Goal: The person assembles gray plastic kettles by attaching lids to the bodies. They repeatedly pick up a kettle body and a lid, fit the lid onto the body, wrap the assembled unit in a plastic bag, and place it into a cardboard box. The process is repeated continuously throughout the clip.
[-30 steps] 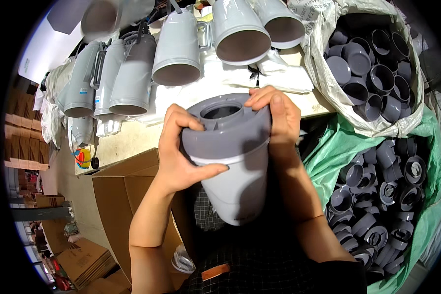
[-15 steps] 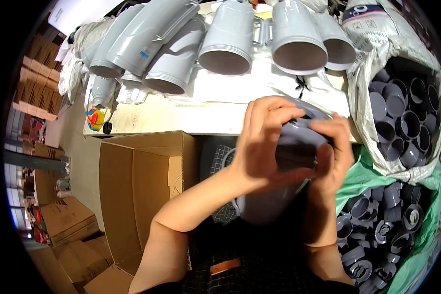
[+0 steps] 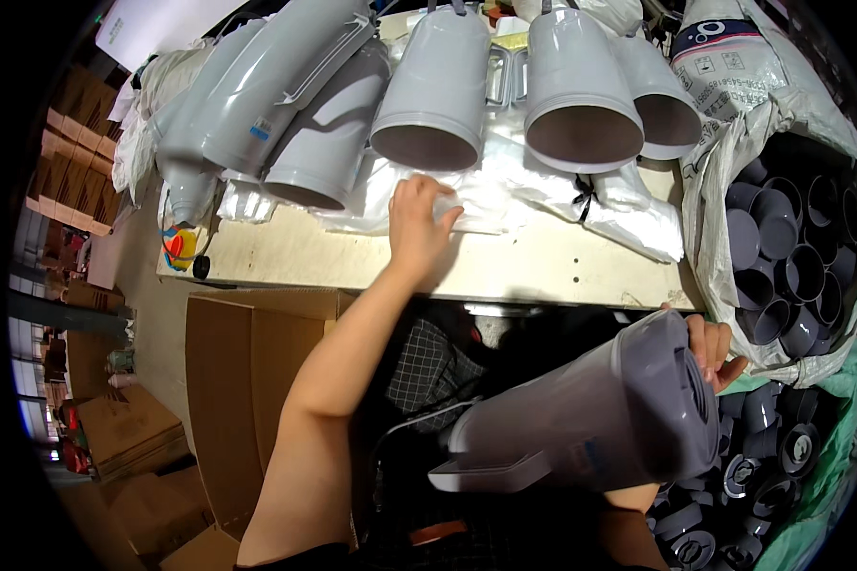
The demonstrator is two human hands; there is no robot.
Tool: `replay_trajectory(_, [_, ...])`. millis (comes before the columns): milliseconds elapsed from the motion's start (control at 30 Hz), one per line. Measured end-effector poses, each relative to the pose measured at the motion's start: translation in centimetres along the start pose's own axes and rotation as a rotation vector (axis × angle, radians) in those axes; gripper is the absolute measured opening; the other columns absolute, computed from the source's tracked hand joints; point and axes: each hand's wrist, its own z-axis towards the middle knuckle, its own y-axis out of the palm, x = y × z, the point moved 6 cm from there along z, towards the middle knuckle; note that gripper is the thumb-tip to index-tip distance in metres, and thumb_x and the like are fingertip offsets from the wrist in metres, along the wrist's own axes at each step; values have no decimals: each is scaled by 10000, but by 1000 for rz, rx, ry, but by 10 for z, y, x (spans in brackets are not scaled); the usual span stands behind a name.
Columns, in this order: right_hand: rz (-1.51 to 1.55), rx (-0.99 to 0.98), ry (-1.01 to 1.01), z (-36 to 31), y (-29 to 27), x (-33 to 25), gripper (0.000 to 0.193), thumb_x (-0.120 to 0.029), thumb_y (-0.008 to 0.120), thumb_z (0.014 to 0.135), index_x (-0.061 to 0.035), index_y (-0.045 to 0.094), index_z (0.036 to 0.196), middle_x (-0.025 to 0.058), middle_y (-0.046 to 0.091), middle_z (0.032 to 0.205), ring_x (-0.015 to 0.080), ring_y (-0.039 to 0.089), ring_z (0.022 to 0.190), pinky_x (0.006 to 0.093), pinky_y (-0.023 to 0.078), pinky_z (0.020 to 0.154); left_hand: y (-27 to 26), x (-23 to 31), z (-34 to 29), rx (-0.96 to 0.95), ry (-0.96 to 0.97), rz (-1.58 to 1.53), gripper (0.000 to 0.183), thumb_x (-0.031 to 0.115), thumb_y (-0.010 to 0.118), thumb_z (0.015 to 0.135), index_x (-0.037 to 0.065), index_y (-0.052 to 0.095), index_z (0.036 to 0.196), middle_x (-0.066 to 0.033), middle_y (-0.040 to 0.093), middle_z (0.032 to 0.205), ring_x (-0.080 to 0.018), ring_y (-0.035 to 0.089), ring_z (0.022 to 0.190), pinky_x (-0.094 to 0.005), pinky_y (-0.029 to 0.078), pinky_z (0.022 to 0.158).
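My right hand (image 3: 714,354) grips a grey plastic pitcher (image 3: 552,419) by its dark lid end (image 3: 674,400). The pitcher lies tilted over my lap, its handle (image 3: 495,474) toward me and its lid to the right. My left hand (image 3: 419,228) reaches to the table, its fingers curled on the edge of a clear plastic bag (image 3: 490,217) in a flat layer of bags. Just beyond it, an open-mouthed grey pitcher (image 3: 436,95) lies on its side, in a row with several others.
An open cardboard box (image 3: 229,400) stands left of my lap, below the table edge (image 3: 533,285). At the right, a white sack (image 3: 705,219) holds dark grey round parts. Below it a green sack (image 3: 833,457) holds more lids and parts. Cartons (image 3: 129,428) sit on the floor at left.
Both hands were together around the pitcher's dark lid. My left hand has let go and moved forward-left to the bags; my right hand has lowered the pitcher and tipped it sideways.
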Motion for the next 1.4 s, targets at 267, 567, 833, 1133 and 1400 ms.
replay_trajectory(267, [8, 398, 520, 12, -68, 46, 196, -239, 704, 896, -89, 580, 912, 15, 598, 876, 172, 595, 959, 454, 477, 1015, 53, -107, 15, -115, -507, -436, 244, 207, 625, 969, 3, 675, 845, -51, 620, 749, -181, 551, 686, -327, 463, 677])
replay_trajectory(567, [-385, 412, 504, 14, -62, 61, 218, -215, 708, 895, -67, 571, 978, 40, 598, 946, 185, 596, 996, 441, 480, 1012, 45, 89, -93, -646, -707, -901, 101, 95, 643, 877, 11, 624, 826, -99, 646, 815, -233, 654, 805, -331, 513, 790])
replay_trajectory(833, [-578, 456, 384, -9, -49, 48, 253, -193, 711, 893, -47, 563, 1037, 62, 598, 1007, 197, 597, 1028, 430, 482, 1010, -17, 165, -61, -135, -167, -842, 95, 44, 646, 911, -16, 623, 841, -126, 686, 922, -220, 654, 850, -325, 520, 824])
replay_trajectory(1133, [-692, 531, 310, -31, -46, 24, 302, -168, 715, 892, -24, 554, 1103, 87, 597, 1077, 211, 598, 1065, 417, 485, 1007, -12, 172, -68, -506, -399, -1266, 140, 66, 663, 913, -44, 652, 826, -106, 697, 861, -164, 623, 834, -298, 497, 776])
replay_trajectory(1400, [-813, 551, 200, -32, -35, 16, 351, -146, 719, 891, -4, 546, 1162, 110, 597, 1138, 223, 599, 1098, 405, 487, 1005, -5, 153, -73, -447, -582, -1226, 188, 130, 506, 1041, 6, 587, 926, -46, 592, 758, -135, 540, 649, -293, 463, 634])
